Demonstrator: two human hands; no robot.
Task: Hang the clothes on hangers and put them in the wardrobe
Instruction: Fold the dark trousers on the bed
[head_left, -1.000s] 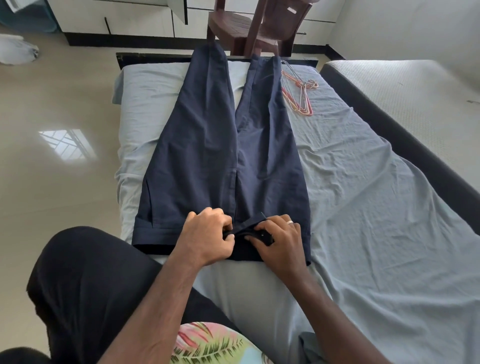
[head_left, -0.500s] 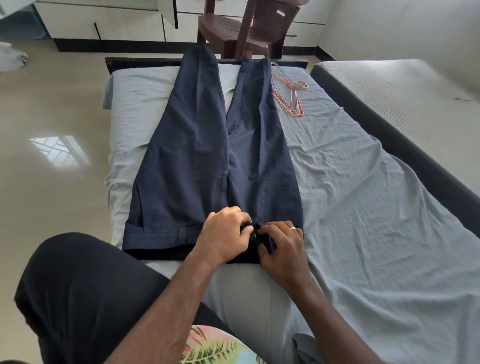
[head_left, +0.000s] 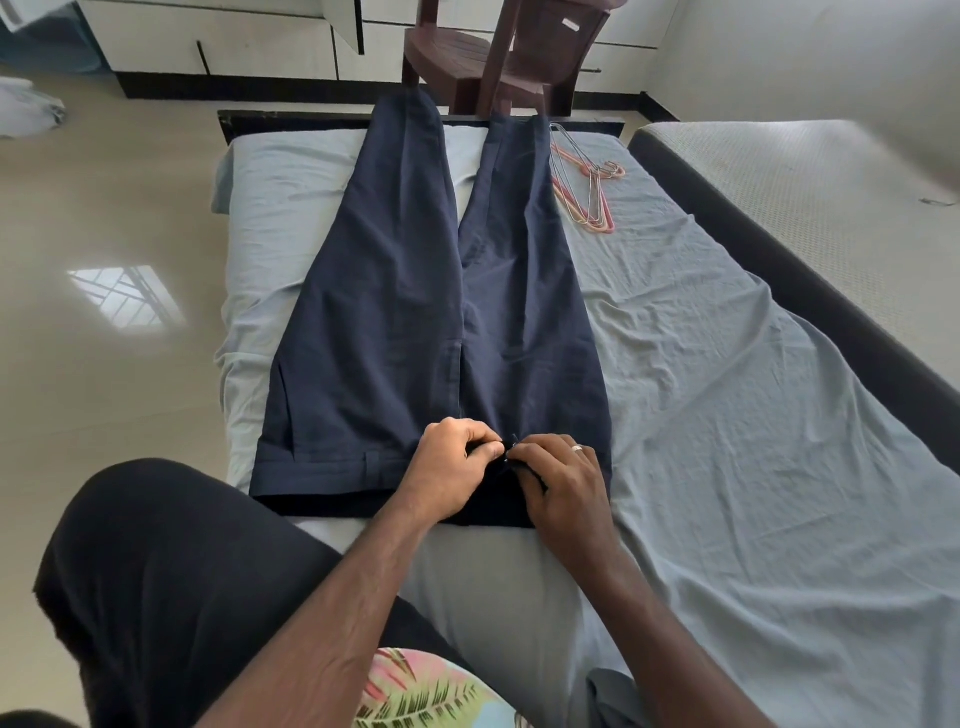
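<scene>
I can read no writing; the small white tag on the dark brown plastic chair (head_left: 498, 57) is too blurred. Both forearms reach forward, wrists meeting at the waistband of the navy blue trousers (head_left: 431, 312), which lie flat, legs pointing away, on the grey-sheeted bed (head_left: 753, 415). My left hand (head_left: 454, 467) and right hand (head_left: 563, 486) each pinch the waistband fastening between curled fingertips. The pink and metal wire hangers (head_left: 584, 187) lie just beside the far right trouser leg.
</scene>
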